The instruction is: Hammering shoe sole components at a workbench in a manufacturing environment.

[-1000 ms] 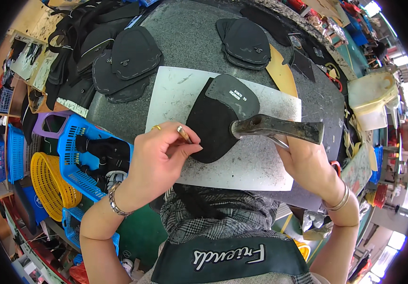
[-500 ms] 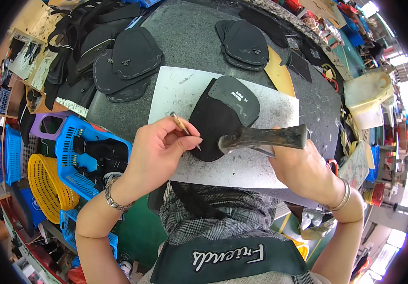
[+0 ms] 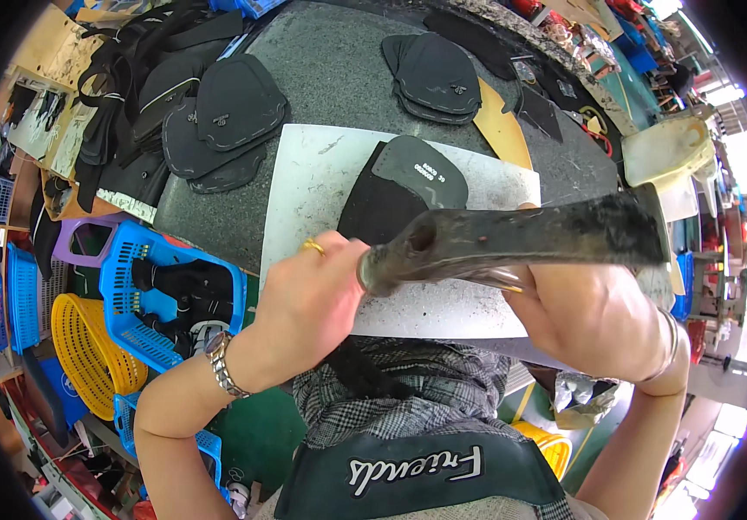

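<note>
My right hand (image 3: 603,321) is closed round a hammer (image 3: 521,238), raised above the table. Its dark, worn head spans from my left hand's knuckles to beyond my right hand; the handle is mostly hidden. A thin shiny metal piece shows under the head beside my right fingers. My left hand (image 3: 308,290) is closed, with a ring on one finger; what it grips is hidden behind the fingers and hammer. Beneath lies a black fabric piece (image 3: 373,201) with a dark, stitched patch (image 3: 421,169) at its far end. It rests on a white board (image 3: 304,173), partly covered by hands and hammer.
Stacked black stitched pieces lie on the grey table at far left (image 3: 239,104) and far right (image 3: 438,78). A yellow curved sheet (image 3: 502,126) sits beside the right stack. At left stand a blue basket (image 3: 122,295) holding black items and a yellow basket (image 3: 87,347).
The hammer has risen, and its round face has moved left over my left hand. A thin pointed tool visible in my left fingers earlier is now hidden. My left hand has turned knuckles up.
</note>
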Demonstrator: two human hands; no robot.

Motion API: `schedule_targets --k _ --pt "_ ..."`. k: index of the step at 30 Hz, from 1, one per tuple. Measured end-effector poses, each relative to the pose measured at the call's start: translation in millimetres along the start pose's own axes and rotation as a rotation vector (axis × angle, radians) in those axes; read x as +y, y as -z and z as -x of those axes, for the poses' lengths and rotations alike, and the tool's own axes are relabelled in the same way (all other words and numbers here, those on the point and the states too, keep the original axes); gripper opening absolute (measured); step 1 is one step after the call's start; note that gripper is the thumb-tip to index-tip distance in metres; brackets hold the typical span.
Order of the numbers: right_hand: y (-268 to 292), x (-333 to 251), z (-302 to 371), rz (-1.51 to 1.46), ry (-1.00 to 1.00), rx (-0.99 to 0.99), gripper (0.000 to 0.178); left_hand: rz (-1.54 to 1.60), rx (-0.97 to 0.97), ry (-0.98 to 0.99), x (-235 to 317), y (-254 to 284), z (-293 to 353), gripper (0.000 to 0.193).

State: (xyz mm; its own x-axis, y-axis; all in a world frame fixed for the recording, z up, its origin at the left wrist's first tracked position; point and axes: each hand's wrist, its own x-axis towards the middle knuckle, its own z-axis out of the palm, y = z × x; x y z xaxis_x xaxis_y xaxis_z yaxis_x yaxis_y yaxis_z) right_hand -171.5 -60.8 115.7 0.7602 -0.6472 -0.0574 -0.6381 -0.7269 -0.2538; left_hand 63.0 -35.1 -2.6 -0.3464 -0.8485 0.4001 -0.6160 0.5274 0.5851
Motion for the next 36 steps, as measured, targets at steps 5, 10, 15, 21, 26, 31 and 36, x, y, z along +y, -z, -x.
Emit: schedule_targets --k 5,10,15,21,26,31,36 --pt "6.8 -5.1 -4.8 -0.099 -0.054 0.202 0.028 0.704 -0.062 0.483 -11.8 6.0 -5.4 0.001" --pt "13.0 -9.0 -1.3 -0.088 -0.197 0.346 0.029 0.592 -0.083 0.381 -8.6 0.4 -3.6 0.003" --pt "11.6 -8.6 0.9 -0.140 -0.158 0.327 0.034 0.314 -0.050 0.192 -4.0 -5.1 3.6 0.005" --pt "-17.7 5.5 -1.3 0.229 -0.010 -0.035 0.025 0.786 -0.185 0.524 -16.6 2.2 -6.5 0.006" --pt "-59.8 20.6 11.8 0.241 -0.096 -0.077 0.015 0.829 -0.158 0.536 -10.9 2.7 -6.5 0.005" --pt "-59.6 20.4 4.7 0.159 -0.163 -0.021 0.038 0.798 -0.102 0.479 -8.1 3.1 -3.8 0.005" --pt "-63.4 28.7 7.5 0.047 -0.196 0.020 0.026 0.862 -0.033 0.535 -3.4 5.1 -5.1 0.005"
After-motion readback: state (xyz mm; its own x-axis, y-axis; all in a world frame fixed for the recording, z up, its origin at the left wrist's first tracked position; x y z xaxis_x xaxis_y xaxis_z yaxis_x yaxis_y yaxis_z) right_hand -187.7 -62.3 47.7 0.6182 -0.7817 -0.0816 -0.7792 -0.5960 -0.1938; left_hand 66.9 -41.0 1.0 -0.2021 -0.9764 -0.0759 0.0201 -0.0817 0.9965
